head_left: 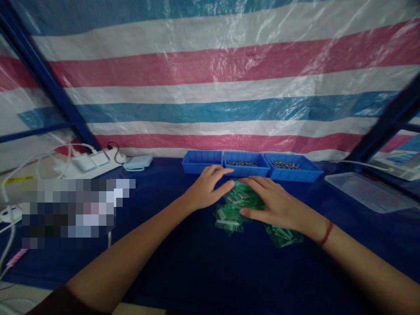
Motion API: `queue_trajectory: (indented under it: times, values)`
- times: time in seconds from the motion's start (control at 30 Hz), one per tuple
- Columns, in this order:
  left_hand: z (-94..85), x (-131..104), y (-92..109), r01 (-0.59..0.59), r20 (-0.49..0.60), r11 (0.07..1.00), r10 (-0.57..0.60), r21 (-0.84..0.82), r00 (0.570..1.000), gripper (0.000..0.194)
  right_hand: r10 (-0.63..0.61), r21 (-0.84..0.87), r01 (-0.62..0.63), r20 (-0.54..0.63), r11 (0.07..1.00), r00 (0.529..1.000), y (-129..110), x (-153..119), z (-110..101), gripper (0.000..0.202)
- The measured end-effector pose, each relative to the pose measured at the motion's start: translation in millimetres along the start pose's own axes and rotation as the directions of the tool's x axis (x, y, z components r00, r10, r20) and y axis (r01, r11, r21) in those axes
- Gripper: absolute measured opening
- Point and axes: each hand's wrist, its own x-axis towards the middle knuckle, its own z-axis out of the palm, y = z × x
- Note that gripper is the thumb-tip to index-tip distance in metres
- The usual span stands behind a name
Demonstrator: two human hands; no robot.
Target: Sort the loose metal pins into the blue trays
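Observation:
A pile of small green-tinted plastic bags (241, 197) with metal pieces inside lies on the dark blue table. My left hand (210, 187) is at the pile's left edge, its fingers apart and the thumb reaching toward the bags. Over the right side of the pile is my right hand (274, 199), fingers and thumb spread; it hides part of the bags. One bag (284, 235) lies below my right wrist, and several more (229, 222) stick out at the lower left. Whether either hand presses on the bags is hard to see.
Behind the hands stand three blue bins: the left bin (202, 164), the middle bin (246, 164) and right bin (292, 166) with metal pieces. A clear plastic lid or tray (370, 192) lies right. A power strip (88, 162), cables and a light-blue case (138, 162) are left.

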Motion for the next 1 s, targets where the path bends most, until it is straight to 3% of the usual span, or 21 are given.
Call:
queue_trajectory:
  times: [0.07,0.17,0.3,0.37,0.47,0.6,0.7,0.77,0.87,0.93,1.0]
  values:
    - [7.4,-5.1,11.8,0.040,0.125,0.988,-0.022,-0.146,0.992,0.048,0.027,0.001,-0.027,0.048,1.000,0.998,0.4,-2.4,7.1,0.067]
    - [17.3,-11.0,18.4,0.115,0.268,0.967,-0.052,-0.227,0.962,0.073,0.031,0.001,-0.031,0.014,1.000,0.999,-1.3,-1.9,14.6,0.061]
    - [21.9,-12.7,14.0,0.138,0.311,0.958,-0.055,-0.252,0.949,0.100,0.037,0.066,-0.032,-0.074,0.997,0.997,-6.6,3.6,19.5,0.044]
    - [21.4,-11.6,11.2,0.115,0.272,0.955,-0.038,-0.274,0.962,0.094,0.070,0.106,-0.057,-0.116,0.993,0.991,-7.9,5.6,20.5,0.034]
    - [20.0,-8.8,8.5,0.075,0.185,0.956,-0.021,-0.285,0.982,0.067,0.146,0.148,-0.120,-0.178,0.982,0.973,-5.6,7.1,18.8,0.026]
    - [19.1,-4.6,6.3,0.087,0.103,0.961,-0.062,-0.262,0.993,0.031,0.234,0.188,-0.179,-0.335,0.966,0.912,1.5,8.2,6.1,0.020]
    - [17.9,-2.4,5.0,0.133,0.051,0.959,-0.124,-0.249,0.991,0.022,0.313,0.215,-0.242,-0.424,0.946,0.849,6.7,8.7,-7.4,0.019]
    - [16.1,-2.0,4.3,0.144,0.005,0.960,-0.147,-0.238,0.989,0.025,0.377,0.249,-0.296,-0.408,0.922,0.831,10.5,8.6,-14.3,0.019]
    - [11.9,-3.0,5.2,0.104,-0.021,0.983,-0.108,-0.154,0.994,0.034,0.393,0.213,-0.346,-0.246,0.914,0.886,17.2,7.9,-18.1,0.025]
    - [8.4,-4.0,7.9,0.056,0.051,0.998,-0.054,-0.042,0.997,0.031,0.349,0.103,-0.336,-0.149,0.936,0.925,21.3,7.0,-17.0,0.033]
    - [5.0,-4.7,12.5,0.018,0.136,0.999,-0.025,0.051,0.990,0.027,0.321,-0.018,-0.327,-0.162,0.945,0.933,24.1,6.2,-15.3,0.040]
